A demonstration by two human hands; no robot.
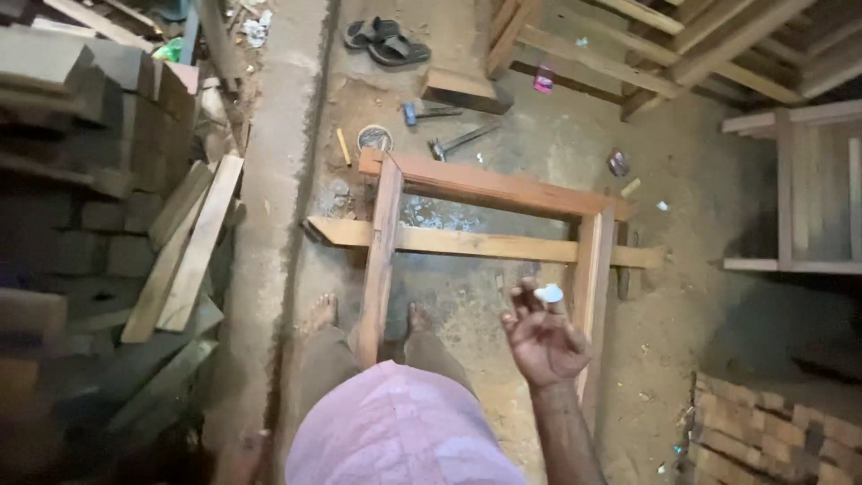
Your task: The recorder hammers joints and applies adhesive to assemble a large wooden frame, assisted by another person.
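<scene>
Head view: a small white object (549, 294) is pinched between the fingertips of the right hand (541, 341), which is raised palm-up at the lower centre right of the frame; what the object is cannot be made out, though it may be a scrap of chalk or putty. The hand is held over the right upright of a reddish wooden frame (489, 184) that is laid flat on the dirt floor (503, 135), with a paler plank (476, 242) set across it. Two bare feet (325, 313) are seen at the frame's near end, on either side of its left upright. At the bottom left edge only a blurred part of the left hand (244, 454) is seen, so whether it is clenched or released cannot be told.

Beyond the frame, toward the upper centre, two hammers (449, 130), a round tin (374, 137) and a yellow pencil (343, 146) are scattered on the floor, and a pair of dark sandals (386, 40) is left further up. Stacked timber (90, 135) fills the left side, loose boards (184, 247) leaning beside it. More wooden framework (799, 189) is seen at the right, and bricks (772, 431) at the lower right.
</scene>
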